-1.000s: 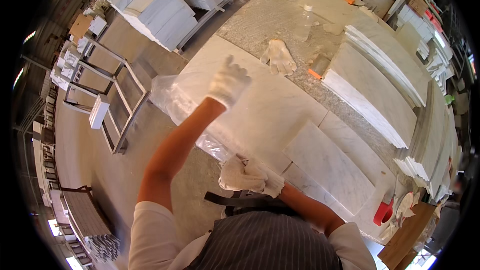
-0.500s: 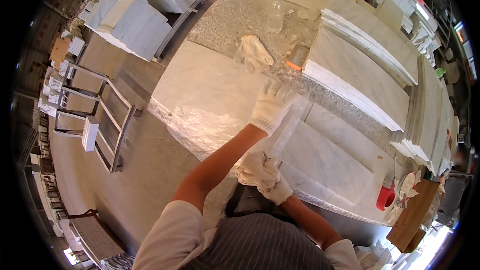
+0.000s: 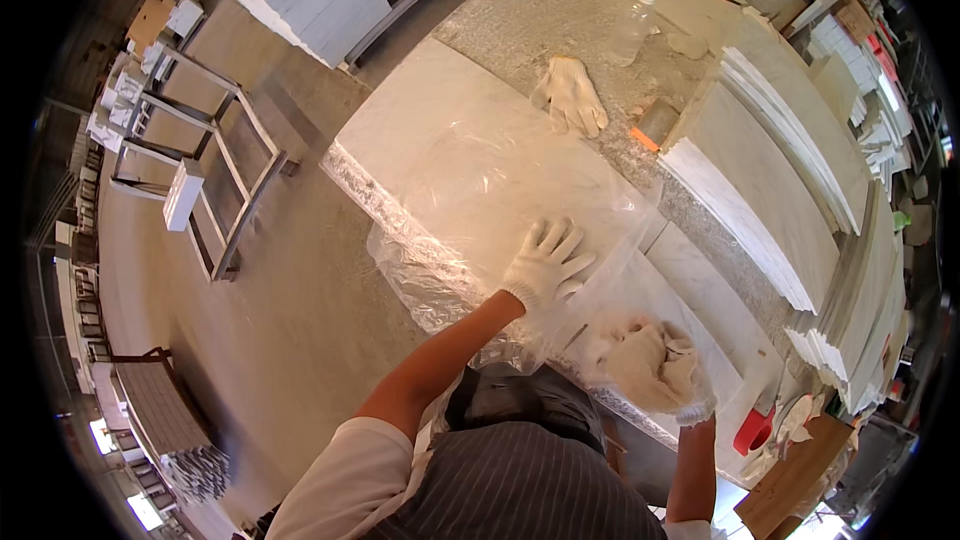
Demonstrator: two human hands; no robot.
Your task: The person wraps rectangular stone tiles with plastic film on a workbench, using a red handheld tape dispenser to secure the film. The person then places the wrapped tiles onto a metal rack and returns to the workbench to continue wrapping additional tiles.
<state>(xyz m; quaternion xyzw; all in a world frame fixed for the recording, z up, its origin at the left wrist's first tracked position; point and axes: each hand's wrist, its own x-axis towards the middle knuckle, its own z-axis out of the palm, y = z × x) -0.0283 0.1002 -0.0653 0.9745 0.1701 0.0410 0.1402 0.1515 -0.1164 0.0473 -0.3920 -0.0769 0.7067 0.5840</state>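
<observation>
My left hand (image 3: 548, 262), in a white knitted glove, lies flat with fingers spread on see-through plastic film (image 3: 470, 190) over a pale marble slab (image 3: 415, 90). To its right, my right hand (image 3: 692, 408), also gloved, grips a bunched off-white cloth (image 3: 650, 358) on the slabs at the table's near side. The cloth hides most of those fingers. A loose white glove (image 3: 572, 95) rests beyond my left hand, by the slab's far edge. Film hangs in folds over the slab's near left edge.
An orange-edged block (image 3: 655, 125) and a plastic bottle (image 3: 632, 30) stand farther back. Stacked marble slabs (image 3: 755, 185) fill the table's right. A red tape dispenser (image 3: 753, 431) sits near a cardboard piece (image 3: 800, 475). A metal frame (image 3: 225, 155) stands on the floor at left.
My right hand has moved right with the cloth, away from my left wrist. My left hand presses the film nearer to me, fingers now spread. The view has shifted.
</observation>
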